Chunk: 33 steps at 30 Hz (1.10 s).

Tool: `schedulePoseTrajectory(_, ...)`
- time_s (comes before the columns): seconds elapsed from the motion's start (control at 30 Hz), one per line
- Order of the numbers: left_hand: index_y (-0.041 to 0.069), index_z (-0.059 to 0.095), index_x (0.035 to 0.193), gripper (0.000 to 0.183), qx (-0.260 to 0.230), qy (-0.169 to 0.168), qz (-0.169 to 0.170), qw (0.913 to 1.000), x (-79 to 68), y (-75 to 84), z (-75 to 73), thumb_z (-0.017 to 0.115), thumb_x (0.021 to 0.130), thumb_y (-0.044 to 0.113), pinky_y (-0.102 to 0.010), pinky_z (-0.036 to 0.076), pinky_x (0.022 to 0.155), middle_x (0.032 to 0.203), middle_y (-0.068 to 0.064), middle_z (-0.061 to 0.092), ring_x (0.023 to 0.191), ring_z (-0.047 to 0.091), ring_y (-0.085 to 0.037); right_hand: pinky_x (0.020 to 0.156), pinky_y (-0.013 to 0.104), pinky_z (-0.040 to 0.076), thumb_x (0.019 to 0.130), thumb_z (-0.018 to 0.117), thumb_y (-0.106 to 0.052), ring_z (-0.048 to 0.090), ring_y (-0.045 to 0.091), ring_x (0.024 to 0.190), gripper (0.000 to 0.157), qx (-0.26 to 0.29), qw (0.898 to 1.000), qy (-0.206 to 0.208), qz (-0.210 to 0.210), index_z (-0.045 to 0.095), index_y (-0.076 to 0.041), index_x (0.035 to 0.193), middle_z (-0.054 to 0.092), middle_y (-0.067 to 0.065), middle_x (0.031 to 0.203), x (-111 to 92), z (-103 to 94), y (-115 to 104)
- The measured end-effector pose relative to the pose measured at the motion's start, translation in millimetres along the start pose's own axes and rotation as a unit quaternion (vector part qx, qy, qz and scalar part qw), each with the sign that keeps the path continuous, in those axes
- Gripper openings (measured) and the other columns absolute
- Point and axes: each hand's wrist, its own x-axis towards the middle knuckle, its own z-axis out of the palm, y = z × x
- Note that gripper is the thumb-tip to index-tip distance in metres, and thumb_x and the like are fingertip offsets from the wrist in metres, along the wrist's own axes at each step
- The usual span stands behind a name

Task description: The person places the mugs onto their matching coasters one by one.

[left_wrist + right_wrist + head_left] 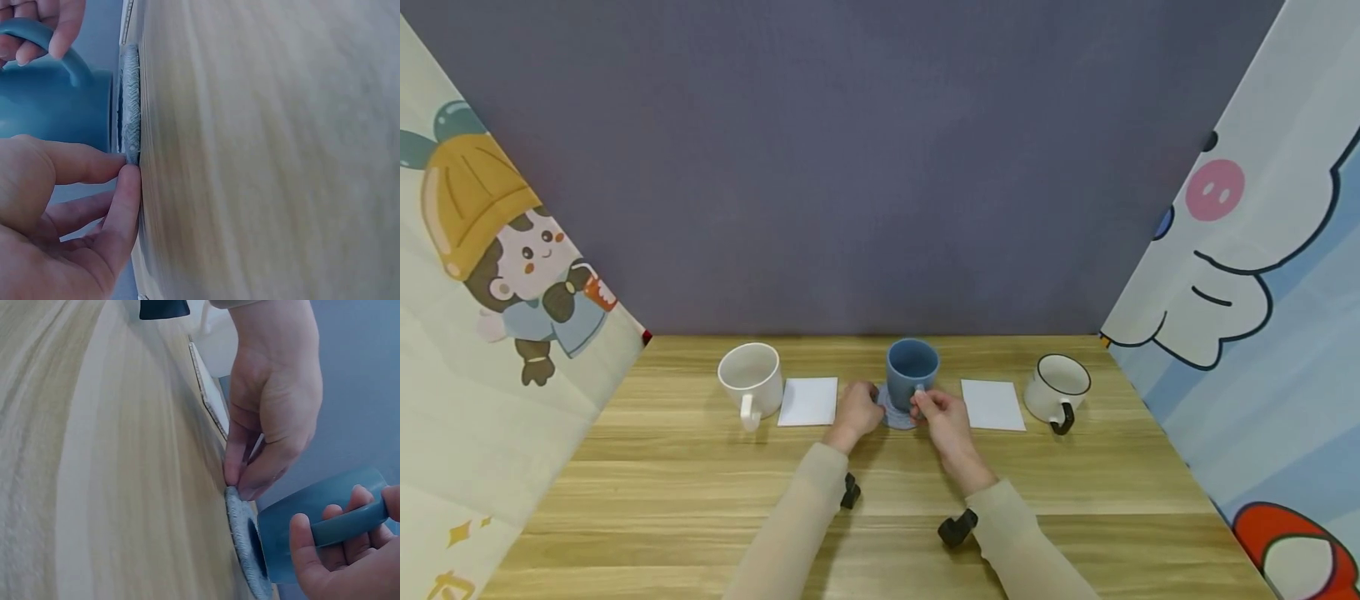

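A blue mug [912,367] stands over a round grey-blue woven coaster [895,414] in the middle of the table. My right hand [946,423] grips the mug's handle, fingers hooked through it, as the right wrist view shows. In that view the mug's base [265,550] is close over the coaster and tilted against it. With thumb and finger, my left hand [69,206] pinches the left edge of the coaster [131,106], which lies nearly flat at table height. The other fingers of the left hand are curled below the pinch.
A white mug [752,375] stands at the left beside a white square coaster [808,402]. To the right lies another white square coaster [993,405], next to a white mug with a black rim and handle [1057,387]. A grey panel [880,167] rises behind the wooden table [662,500].
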Motion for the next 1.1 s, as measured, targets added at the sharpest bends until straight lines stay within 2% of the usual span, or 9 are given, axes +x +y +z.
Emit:
schedulePoseTrajectory(0.3,-0.004,0.072,0.098,0.017,-0.011,-0.007,-0.002,0.9999,1.9,-2.8,4.5,0.073,0.082,0.001,-0.047,0.054,0.082,0.098,-0.016,0.069,0.093,0.065,-0.032,0.08,0.046,0.058,0.102,0.06,-0.009,0.064,0.021,0.075,0.024,-0.033,0.999,0.003,-0.001,0.067,0.014,0.096,0.065,0.007,0.075,-2,2.5,7)
schedulePoseTrajectory(0.53,-0.003,0.071,0.095,0.014,-0.009,-0.004,0.005,0.9999,2.7,-4.1,5.3,0.073,0.083,0.002,-0.046,0.054,0.079,0.093,-0.015,0.068,0.089,0.064,-0.03,0.075,0.038,0.058,0.102,0.061,-0.009,0.063,0.018,0.074,0.024,-0.037,0.999,-0.005,-0.007,0.066,0.014,0.095,0.065,0.009,0.076,-6,4.7,7)
schedulePoseTrajectory(0.7,-0.004,0.072,0.097,0.016,-0.009,-0.004,0.009,0.9999,3.1,-3.4,3.9,0.073,0.082,0.001,-0.046,0.055,0.081,0.095,-0.015,0.069,0.091,0.065,-0.031,0.074,0.036,0.057,0.102,0.061,-0.009,0.064,0.02,0.074,0.023,-0.057,0.998,-0.007,-0.009,0.067,0.012,0.095,0.066,0.01,0.077,-9,5.1,7)
schedulePoseTrajectory(0.9,-0.006,0.072,0.104,0.021,-0.013,-0.014,-0.005,0.9998,1.6,-1.8,1.6,0.073,0.084,0.001,-0.048,0.055,0.086,0.102,-0.018,0.07,0.098,0.066,-0.034,0.077,0.04,0.057,0.102,0.06,-0.01,0.065,0.025,0.077,0.022,-0.064,0.998,-0.011,-0.008,0.068,0.011,0.098,0.066,0.012,0.079,-12,4.9,7)
schedulePoseTrajectory(1.1,-0.006,0.071,0.106,0.023,-0.015,-0.017,-0.007,0.9997,2.1,-2.1,2.0,0.073,0.084,0.0,-0.048,0.055,0.087,0.103,-0.019,0.071,0.099,0.066,-0.034,0.085,0.048,0.057,0.103,0.06,-0.01,0.065,0.022,0.08,0.023,-0.052,0.998,-0.019,-0.007,0.068,0.011,0.1,0.067,0.015,0.083,-13,3.7,5)
